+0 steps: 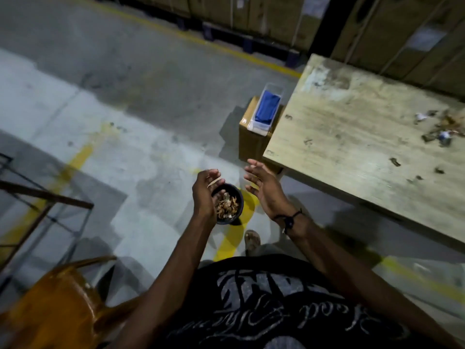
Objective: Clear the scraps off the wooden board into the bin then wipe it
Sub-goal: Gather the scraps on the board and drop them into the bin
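A small dark round bin [240,197] stands on the floor below me, filled with brown and white scraps [227,205]. My left hand [205,192] hovers right over the bin's left side, fingers loosely cupped downward, with a thin tan sliver at its fingertips. My right hand [261,187] is just right of the bin, palm turned inward, fingers spread and holding nothing. The wooden board [352,137] lies to the right. A pile of scraps [445,127] sits near its right edge, and small dark bits [395,161] lie closer to me.
A blue cloth [268,108] lies in a clear container on a cardboard box [251,144] at the board's left end. A wooden chair [63,298] and a metal frame [45,197] stand to my left. Stacked cartons [402,34] line the back. My sandalled foot [252,239] is near the bin.
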Tool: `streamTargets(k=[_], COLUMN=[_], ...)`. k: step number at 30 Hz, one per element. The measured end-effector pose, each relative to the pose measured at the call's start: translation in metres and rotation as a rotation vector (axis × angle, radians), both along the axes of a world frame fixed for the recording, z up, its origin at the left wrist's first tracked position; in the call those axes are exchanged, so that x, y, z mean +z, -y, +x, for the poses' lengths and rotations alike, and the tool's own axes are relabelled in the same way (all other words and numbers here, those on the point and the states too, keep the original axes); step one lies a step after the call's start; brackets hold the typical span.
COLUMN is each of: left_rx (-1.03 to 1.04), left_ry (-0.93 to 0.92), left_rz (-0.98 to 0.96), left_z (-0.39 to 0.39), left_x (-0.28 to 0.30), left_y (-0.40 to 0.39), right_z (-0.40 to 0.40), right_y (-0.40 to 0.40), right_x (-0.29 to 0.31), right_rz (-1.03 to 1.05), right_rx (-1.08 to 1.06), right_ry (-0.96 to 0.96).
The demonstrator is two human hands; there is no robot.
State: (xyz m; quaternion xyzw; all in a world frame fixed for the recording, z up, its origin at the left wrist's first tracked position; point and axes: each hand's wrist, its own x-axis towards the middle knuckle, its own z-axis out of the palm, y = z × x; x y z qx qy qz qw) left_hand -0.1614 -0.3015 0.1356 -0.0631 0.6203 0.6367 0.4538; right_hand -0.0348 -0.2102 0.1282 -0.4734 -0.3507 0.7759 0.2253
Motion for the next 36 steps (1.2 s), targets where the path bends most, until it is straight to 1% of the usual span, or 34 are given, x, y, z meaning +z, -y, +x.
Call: streamTargets(k=[8, 15, 18, 22, 27, 30, 36], left_rx=[-0.161, -0.326, -0.385, -0.458, -0.471, -0.509, -0.577], left_ry=[-0.022, 0.003, 0.010, -0.031, -0.122, -0.202, -0.440], left_rz=[0.138, 0.182, 0.179, 0.201, 0.214, 0.207, 0.148], left_z=[0.055, 0.120, 0.164, 0.223, 0.301, 0.347, 0.417], left_x=[0.056, 0.060, 0.062, 0.060, 0.060, 0.045, 0.018], left_y=[-0.024, -0.037, -0.044, -0.058, -0.094, -0.119, -0.166], right_z=[0.072, 0.176, 0.232, 0.301, 0.380, 0.419, 0.473], right_y=[0.031, 0.059, 0.059, 0.048, 0.015, -0.012, -0.071], right_x=[0.038, 0.049, 0.056, 0.068, 0.062, 0.052, 0.028], right_rz=[0.093, 0.131, 0.157, 0.188, 0.235, 0.233, 0.240], right_rx=[-0.367, -0.630, -0.735, -0.841, -0.876, -0.865, -0.704], right_ry=[-0.018, 0.000, 0.003, -0.025, 0.013, 0.057, 0.177])
